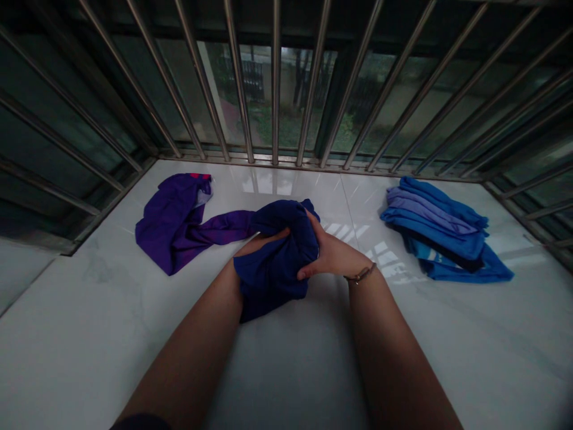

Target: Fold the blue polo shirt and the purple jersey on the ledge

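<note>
Navy garment (275, 263) bunched – left hand (257, 242) and right hand (331, 254) both gripping it; purple garment (179, 221) beside

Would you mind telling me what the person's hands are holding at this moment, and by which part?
Both hands grip a bunched dark blue garment: the right hand on its right side, the left hand largely hidden in its folds.

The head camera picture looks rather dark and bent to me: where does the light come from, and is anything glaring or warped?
Head view: dim daylight enters through the barred window, leaving pale glare and bar-striped reflections on the glossy white surface. The bars fan outward, a wide-lens warp. The dark blue cloth bunched in the left hand and right hand loses its folds to shadow.
</note>
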The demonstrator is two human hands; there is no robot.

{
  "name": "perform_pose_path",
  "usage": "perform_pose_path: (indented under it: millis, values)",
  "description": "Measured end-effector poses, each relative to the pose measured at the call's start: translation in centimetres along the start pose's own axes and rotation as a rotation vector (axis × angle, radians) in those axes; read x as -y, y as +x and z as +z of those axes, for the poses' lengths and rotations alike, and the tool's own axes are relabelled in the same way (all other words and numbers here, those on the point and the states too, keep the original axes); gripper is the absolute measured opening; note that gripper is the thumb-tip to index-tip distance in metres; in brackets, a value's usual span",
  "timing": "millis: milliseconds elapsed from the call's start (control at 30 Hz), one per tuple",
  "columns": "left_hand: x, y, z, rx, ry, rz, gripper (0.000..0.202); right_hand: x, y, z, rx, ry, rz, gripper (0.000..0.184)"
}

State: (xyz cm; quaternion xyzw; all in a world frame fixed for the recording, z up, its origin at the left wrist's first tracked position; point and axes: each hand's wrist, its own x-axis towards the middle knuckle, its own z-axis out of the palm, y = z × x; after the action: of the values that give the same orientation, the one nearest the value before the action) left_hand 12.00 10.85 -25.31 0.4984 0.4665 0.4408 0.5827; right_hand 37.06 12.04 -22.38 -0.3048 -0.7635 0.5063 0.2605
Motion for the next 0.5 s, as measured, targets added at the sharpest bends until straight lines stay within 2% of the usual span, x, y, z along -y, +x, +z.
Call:
perform_pose_path:
  millis: [100, 133, 267, 333, 433, 500]
  values:
    - [0.1, -0.1, 0.4, 0.042, -0.053, -0.023, 0.090, 0.2, 0.4, 0.6, -0.037, -0.054, 0.020, 0.157]
    - [0.1, -0.1, 0.7, 0.035, -0.076, -0.010, 0.095, 0.2, 0.5, 0.8, -0.067, -0.086, 0.039, 0.147]
    - [0.2, 0.5, 1.7, -0.066, -0.117, 0.025, 0.106, -0.4, 0.8, 0.9, -0.195, -0.164, 0.128, 0.089]
    - [0.4, 0.6, 1.8, -0.132, -0.121, 0.023, 0.105, -1.0, 0.7, 0.8, -0.260, -0.147, 0.141, 0.071]
    - [0.8, 0.5, 1.6, -0.179, -0.177, 0.014, 0.093, -2.0, 0.6, 0.7, -0.347, -0.080, 0.103, 0.062]
    - [1.3, 0.2, 1.3, -0.132, -0.271, -0.034, 0.081, -2.4, 0.6, 0.8, -0.346, -0.023, 0.074, 0.069]
